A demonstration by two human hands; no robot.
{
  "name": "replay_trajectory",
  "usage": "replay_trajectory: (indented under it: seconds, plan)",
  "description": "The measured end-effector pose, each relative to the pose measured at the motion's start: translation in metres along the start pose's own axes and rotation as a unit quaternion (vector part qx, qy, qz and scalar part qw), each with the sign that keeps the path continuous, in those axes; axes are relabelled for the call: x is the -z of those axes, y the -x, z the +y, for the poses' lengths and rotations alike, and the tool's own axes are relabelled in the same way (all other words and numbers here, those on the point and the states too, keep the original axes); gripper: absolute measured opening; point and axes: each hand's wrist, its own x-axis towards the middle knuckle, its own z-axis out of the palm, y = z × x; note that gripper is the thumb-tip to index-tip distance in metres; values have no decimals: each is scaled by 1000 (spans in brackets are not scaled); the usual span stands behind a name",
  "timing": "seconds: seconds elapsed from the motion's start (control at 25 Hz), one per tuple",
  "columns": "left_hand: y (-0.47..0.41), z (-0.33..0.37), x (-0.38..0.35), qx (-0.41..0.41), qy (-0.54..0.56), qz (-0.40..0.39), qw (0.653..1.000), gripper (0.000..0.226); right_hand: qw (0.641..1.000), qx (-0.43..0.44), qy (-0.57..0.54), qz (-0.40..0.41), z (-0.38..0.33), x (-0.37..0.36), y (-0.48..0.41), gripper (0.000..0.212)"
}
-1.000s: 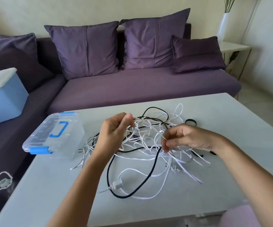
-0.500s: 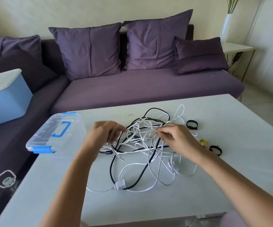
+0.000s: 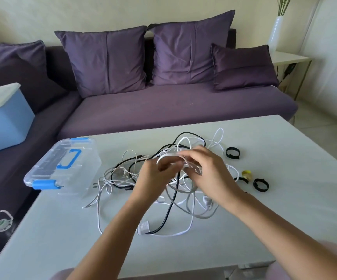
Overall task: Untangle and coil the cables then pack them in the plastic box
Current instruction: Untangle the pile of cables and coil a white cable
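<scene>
- We were at the first step, the untangling. The cables (image 3: 123,174) lay in one knotted heap of white and black strands in the middle of the tabletop (image 3: 285,229), with none coiled and none packed.
- Our left grip (image 3: 155,174) was curled round a white cable (image 3: 170,155) raised from the top of the heap. Our right grip (image 3: 210,172) pinched what looked like the same white loop just beside it. Blur hid the exact lie of the fingers.
- A black cable (image 3: 171,203) ran down between our wrists toward a white plug (image 3: 143,228) near the front edge.
- The plastic box (image 3: 62,174) sat left of the heap at the tabletop's corner. It was closed, with its blue handle (image 3: 69,159) on top.
- Black straps (image 3: 233,152) lay right of the heap, apart from it — likely ties for the coils.
- As we judged it, the next move was to follow the white strand to a free end. We would draw it out through the crossings without pulling them tight, then wind it. The box would need opening before anything went in.
</scene>
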Motion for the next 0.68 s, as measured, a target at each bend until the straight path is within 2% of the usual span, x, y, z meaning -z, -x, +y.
replay_trajectory:
  seconds: [0.08, 0.16, 0.28, 0.4, 0.48, 0.56, 0.68]
  plan:
    - [-3, 6, 7, -33, -18, 23, 999, 16, 999, -20, 16, -40, 6, 1, 1, 55]
    - [-3, 9, 14, -33, -33, 7, 999, 28, 995, -56, 18, -77, 14, 2, 0, 57]
    - [0, 14, 21, -24, 92, -28, 995, 32, 977, -150, -67, -132, 12, 9, -6, 53]
    - [1, 18, 24, -26, 190, -21, 981, 28, 958, -176, -145, -173, 4, 16, -12, 41]
    - [-2, 17, 28, -15, 189, 18, 982, 31, 964, -164, -147, -152, 4, 22, -12, 32]
    - [-6, 13, 41, 15, 184, 76, 980, 33, 979, -156, -95, -95, 13, 33, -11, 27]
    - [-13, 3, 71, 55, 238, 164, 956, 30, 975, -188, -102, -58, 25, 51, -11, 9]
